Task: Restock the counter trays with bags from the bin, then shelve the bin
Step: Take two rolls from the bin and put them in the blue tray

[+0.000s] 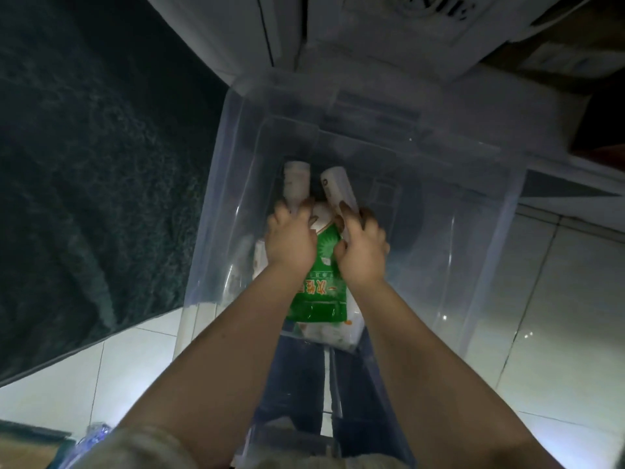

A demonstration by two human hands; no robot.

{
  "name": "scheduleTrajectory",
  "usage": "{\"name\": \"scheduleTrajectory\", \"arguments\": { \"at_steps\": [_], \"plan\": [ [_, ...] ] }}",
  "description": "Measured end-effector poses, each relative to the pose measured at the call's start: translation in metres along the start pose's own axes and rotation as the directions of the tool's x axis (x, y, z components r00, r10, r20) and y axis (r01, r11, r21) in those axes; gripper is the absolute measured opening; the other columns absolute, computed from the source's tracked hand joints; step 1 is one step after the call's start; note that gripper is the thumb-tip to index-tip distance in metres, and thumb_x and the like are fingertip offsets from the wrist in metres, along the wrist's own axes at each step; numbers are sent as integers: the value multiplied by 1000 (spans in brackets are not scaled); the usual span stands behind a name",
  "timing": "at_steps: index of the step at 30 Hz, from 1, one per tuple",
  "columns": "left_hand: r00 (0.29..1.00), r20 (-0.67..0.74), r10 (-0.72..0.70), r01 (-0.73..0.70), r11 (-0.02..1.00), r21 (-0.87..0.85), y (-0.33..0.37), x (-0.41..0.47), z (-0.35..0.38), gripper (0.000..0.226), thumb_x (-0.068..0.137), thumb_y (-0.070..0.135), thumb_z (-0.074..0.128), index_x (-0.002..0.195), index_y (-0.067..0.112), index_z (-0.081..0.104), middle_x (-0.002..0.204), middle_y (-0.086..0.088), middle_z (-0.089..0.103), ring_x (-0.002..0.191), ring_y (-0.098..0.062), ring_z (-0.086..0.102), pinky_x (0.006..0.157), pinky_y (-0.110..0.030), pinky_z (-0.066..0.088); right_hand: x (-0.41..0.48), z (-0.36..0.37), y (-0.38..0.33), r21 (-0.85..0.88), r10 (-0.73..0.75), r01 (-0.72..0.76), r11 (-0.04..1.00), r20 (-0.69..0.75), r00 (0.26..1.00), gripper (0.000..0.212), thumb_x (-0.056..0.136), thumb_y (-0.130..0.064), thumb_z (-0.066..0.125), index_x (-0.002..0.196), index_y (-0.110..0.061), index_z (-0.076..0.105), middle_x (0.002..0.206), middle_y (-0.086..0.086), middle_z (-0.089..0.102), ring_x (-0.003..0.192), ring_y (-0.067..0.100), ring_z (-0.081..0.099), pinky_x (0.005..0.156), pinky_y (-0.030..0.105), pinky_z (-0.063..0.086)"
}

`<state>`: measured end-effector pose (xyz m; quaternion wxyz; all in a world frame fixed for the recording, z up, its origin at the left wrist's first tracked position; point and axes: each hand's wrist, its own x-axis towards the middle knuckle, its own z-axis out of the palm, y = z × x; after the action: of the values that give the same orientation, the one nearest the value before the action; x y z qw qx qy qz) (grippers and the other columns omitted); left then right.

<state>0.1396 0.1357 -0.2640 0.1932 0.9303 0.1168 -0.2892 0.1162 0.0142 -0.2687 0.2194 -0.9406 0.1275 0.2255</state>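
Between both hands (291,243): green bag (324,282).

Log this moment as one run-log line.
stage: picking from clear bin | left hand: gripping white roll | right hand: gripping white roll | green bag: underneath

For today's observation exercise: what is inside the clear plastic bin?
Inside the clear bin: a green printed bag and two white rolls, one gripped by the left hand, one by the right hand. White packets lie beneath; the hands and green bag cover most of them.

Green bag (321,292) — middle behind hands (292,242).
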Motion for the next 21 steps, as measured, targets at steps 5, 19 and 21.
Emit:
{"name": "scheduleTrajectory", "arguments": {
  "at_steps": [5,19,21],
  "plan": [
    [1000,-11,-28,27,997,-68,9,-4,-2,42,88,13,49,126,30,51,135,-18,32,110,-41,43,85,-42,42,-12,-16,5,-10,-29,29,1000,-34,999,74,76,-6,58,141,-33,37,138,16,39,114,37,39,91,49,35],
    [947,-105,304,-275,935,222,54,-173,-139,70,84,7,54,140,45,33,155,-15,10,122,-37,35,97,-50,35,-141,-171,-36,147,-65,132,980,-392,918,74,72,-3,64,138,-30,42,141,12,39,115,32,40,94,48,41],
    [922,-137,362,-317,910,266,67,-196,-155,73,82,6,55,139,46,32,156,-14,8,122,-36,33,96,-49,34,-162,-193,-32,203,-20,121,972,-437,899,74,71,-3,65,136,-30,45,141,12,40,115,33,39,95,50,40]
  ]
}}
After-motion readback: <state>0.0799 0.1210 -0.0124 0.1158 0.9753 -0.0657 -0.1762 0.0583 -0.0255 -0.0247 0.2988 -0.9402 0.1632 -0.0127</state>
